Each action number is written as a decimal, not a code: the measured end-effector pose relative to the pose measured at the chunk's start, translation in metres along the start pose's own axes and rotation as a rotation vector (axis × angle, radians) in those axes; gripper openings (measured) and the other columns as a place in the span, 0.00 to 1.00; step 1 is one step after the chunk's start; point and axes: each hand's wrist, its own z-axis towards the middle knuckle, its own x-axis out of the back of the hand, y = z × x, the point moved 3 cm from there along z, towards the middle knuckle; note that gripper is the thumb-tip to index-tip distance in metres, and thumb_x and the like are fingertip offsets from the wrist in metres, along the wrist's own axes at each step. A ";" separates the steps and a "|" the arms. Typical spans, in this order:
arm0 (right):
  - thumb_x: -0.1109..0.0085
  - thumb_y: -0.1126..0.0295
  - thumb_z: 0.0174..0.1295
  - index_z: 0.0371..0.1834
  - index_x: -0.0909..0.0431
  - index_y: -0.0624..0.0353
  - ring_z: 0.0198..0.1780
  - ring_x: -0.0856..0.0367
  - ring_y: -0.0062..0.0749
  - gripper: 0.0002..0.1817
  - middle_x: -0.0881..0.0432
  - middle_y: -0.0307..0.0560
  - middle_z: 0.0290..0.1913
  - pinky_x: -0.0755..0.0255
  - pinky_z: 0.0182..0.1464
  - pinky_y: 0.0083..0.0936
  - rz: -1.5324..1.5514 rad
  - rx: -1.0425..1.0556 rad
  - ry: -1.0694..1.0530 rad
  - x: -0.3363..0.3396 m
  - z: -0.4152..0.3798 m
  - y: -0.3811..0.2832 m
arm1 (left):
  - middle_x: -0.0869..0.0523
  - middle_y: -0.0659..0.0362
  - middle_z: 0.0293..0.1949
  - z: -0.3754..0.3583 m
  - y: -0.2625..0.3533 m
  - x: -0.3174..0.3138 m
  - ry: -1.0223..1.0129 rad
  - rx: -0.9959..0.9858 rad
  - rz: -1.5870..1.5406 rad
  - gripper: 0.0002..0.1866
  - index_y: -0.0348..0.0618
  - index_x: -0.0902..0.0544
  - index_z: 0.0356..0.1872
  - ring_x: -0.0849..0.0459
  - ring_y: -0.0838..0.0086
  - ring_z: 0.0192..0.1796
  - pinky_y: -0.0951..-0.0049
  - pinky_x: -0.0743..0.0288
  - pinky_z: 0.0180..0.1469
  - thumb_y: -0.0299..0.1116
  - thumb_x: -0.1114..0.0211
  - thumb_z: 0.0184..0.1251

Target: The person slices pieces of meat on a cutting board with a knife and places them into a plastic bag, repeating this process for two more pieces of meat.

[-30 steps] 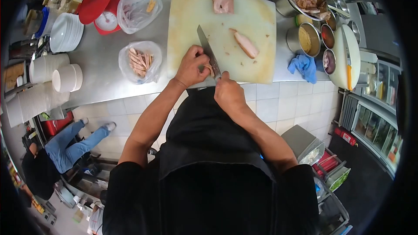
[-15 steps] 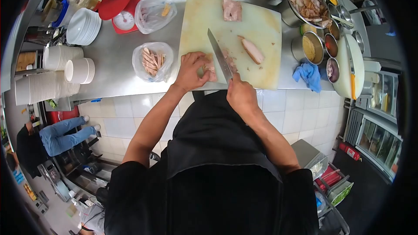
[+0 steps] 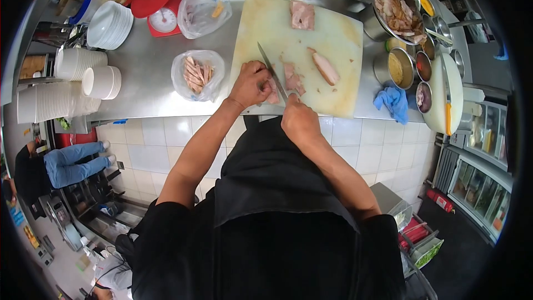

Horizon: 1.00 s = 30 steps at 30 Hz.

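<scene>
My right hand is wrapped round the handle of a long kitchen knife, whose blade points away and to the left over the cutting board. The fingers of my left hand are curled down on a pale pink piece of meat near the board's front edge, close beside the blade. Just right of the knife lies a group of cut meat scraps. A longer meat chunk with a pale rind rests farther right, and a squarish meat slab sits at the back.
Left of the board stand a plastic bag of meat strips, another plastic bag and a red scale. White bowls and plates are stacked beyond. A pot of meat, several metal tubs and a blue cloth are at right.
The knife and my right hand have shifted left, bringing the blade closer to my left fingers. My left hand has moved slightly right, its fingers more curled. The view has shifted a little.
</scene>
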 end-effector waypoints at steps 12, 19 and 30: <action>0.52 0.76 0.62 0.42 0.30 0.70 0.34 0.16 0.64 0.09 0.17 0.69 0.29 0.22 0.39 0.52 -0.036 0.042 -0.039 0.007 0.005 0.001 | 0.21 0.53 0.40 -0.010 0.005 0.004 0.056 0.055 0.011 0.12 0.43 0.20 0.33 0.23 0.56 0.46 0.62 0.28 0.52 0.27 0.33 0.43; 0.51 0.77 0.59 0.46 0.30 0.72 0.36 0.15 0.62 0.14 0.16 0.68 0.31 0.21 0.42 0.50 -0.052 0.014 -0.089 0.003 0.007 -0.010 | 0.21 0.54 0.39 -0.011 0.004 0.006 0.095 0.034 0.009 0.11 0.44 0.19 0.33 0.22 0.56 0.45 0.62 0.27 0.51 0.27 0.33 0.44; 0.51 0.75 0.59 0.45 0.27 0.72 0.36 0.14 0.61 0.13 0.16 0.68 0.31 0.21 0.41 0.51 -0.057 0.009 -0.109 -0.004 0.011 0.000 | 0.22 0.55 0.38 -0.023 0.010 0.007 0.135 0.037 -0.017 0.12 0.44 0.19 0.33 0.22 0.58 0.45 0.61 0.30 0.51 0.27 0.33 0.43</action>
